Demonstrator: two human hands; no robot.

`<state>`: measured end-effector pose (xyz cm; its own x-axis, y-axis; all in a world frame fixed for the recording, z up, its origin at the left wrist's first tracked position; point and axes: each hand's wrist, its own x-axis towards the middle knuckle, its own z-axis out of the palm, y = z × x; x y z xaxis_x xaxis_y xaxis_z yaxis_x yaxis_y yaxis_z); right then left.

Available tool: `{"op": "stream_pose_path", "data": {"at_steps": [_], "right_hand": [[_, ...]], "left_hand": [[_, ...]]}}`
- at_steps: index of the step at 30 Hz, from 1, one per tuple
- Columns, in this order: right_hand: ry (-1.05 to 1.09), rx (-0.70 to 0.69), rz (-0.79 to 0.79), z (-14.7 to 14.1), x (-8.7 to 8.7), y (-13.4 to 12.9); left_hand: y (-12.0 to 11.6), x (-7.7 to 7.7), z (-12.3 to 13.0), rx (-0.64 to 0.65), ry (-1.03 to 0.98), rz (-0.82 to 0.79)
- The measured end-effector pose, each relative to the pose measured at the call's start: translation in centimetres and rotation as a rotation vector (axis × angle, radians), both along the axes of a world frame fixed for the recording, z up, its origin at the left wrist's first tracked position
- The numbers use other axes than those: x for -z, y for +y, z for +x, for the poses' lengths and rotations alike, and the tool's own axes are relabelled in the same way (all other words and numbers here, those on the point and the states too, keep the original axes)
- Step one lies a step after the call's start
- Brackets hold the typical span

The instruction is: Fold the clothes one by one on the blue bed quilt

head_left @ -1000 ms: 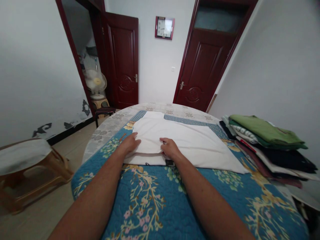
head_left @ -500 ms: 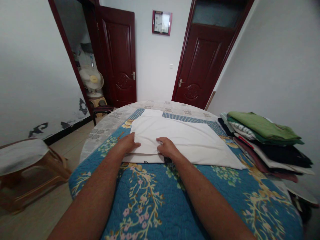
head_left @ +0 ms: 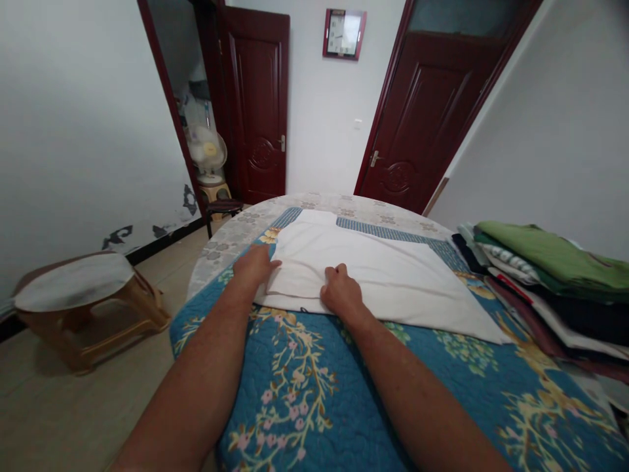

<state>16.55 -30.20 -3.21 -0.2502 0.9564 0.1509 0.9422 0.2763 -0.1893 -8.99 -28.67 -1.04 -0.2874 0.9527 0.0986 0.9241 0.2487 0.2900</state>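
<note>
Head view: mid-frame, the left hand [head_left: 252,265] and the curled right hand [head_left: 342,292] touch white cloth [head_left: 393,265]; whether either grip pinches it, I cannot tell.

Pale walls [head_left: 83,111], peeling in dark patches [head_left: 118,236] low on the left. A dark-red door [head_left: 260,85] stands open; a second door [head_left: 435,98] farther right is closed — a red-framed clock [head_left: 344,34] hangs between. A white fan [head_left: 209,151] shows through the doorway [head_left: 171,39]; a pale-topped stool [head_left: 73,282] stands on beige floor [head_left: 29,413].

A wall clock [head_left: 344,34] hangs between two dark-red doors [head_left: 259,92], its time hard to read.
</note>
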Motion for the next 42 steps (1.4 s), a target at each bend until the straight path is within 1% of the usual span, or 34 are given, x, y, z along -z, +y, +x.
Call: {"op": "stream_pose_path", "data": {"at_steps": [1, 2, 4, 6, 9, 11, 13, 15, 18, 21, 23, 26, 28, 30, 33, 35, 36, 37, 38, 40, 41, 42], "right_hand": [[0.006, 0.002, 0.029, 0.0, -0.1, -0.1], [0.024, -0.003, 0.069, 0.0, -0.3, -0.2], [0.076, -0.043, 0.16, 0.2, -0.3, 0.0], [0.104, -0.115, 0.19, 0.5, 0.1, 0.3], [0.086, -0.18, 0.055, 1.0, 1.4, 0.8], [0.103, -0.183, -0.02, 1.2, 2.1, 1.0], [0.155, -0.184, -0.009, 1.3, 2.5, 1.1], [0.209, -0.177, 0.047, 1.5, 2.5, 1.1], [0.238, -0.139, 0.102, 1.8, 2.3, 0.7], [0.222, -0.106, 0.088, 2.8, 2.3, -0.2], [0.217, -0.102, 0.074, 4.2, 2.4, -0.8], [0.207, -0.093, 0.073, 7.6, 2.6, -1.6], [0.192, -0.077, 0.083, 11.1, 2.7, -2.0], [0.158, -0.026, 0.082, 15.4, 2.9, -2.2], [0.076, 0.177, 0.085, 22.7, 3.0, -2.3], [0.016, 0.298, 0.096, 27.4, 2.9, -2.4], [-0.011, 0.348, 0.099, 29.4, 2.9, -2.4], [-0.024, 0.409, 0.104, 31.1, 2.8, -2.5], [-0.029, 0.479, 0.106, 32.6, 2.7, -2.6], [-0.026, 0.619, 0.089, 34.6, 2.4, -2.9], [-0.022, 0.686, 0.073, 35.3, 2.3, -3.1], [-0.019, 0.746, 0.057, 35.8, 2.2, -3.2]], "left_hand": [[0.0, -0.1, 0.4, -0.006, 0.003, 0.098], [0.0, -0.2, 0.9, 0.023, 0.003, 0.194], [0.1, 0.1, 2.6, 0.17, -0.007, 0.315], [0.3, 0.9, 4.7, 0.351, -0.033, 0.309], [0.6, 2.9, 7.6, 0.585, -0.053, 0.19], [0.9, 4.2, 8.7, 0.666, -0.012, 0.124], [1.4, 5.1, 9.2, 0.647, 0.049, 0.111], [1.9, 5.5, 9.3, 0.624, 0.104, 0.12], [2.1, 5.6, 9.4, 0.607, 0.195, 0.114], [1.8, 5.5, 9.5, 0.594, 0.265, 0.104], [1.7, 5.6, 9.5, 0.583, 0.285, 0.102], [2.0, 6.0, 9.4, 0.575, 0.287, 0.097], [2.4, 6.3, 9.2, 0.587, 0.275, 0.105], [2.8, 6.4, 9.1, 0.598, 0.241, 0.13], [3.0, 6.1, 8.6, 0.624, 0.153, 0.232], [3.0, 5.5, 7.7, 0.606, 0.118, 0.357], [2.8, 5.2, 7.0, 0.567, 0.118, 0.425], [2.7, 4.9, 6.1, 0.497, 0.126, 0.476], [2.6, 4.5, 5.0, 0.4, 0.136, 0.492], [2.3, 4.1, 2.3, 0.16, 0.146, 0.419], [2.3, 4.0, 0.9, 0.072, 0.15, 0.348], [2.3, 4.1, -0.7, 0.023, 0.158, 0.29]]}}
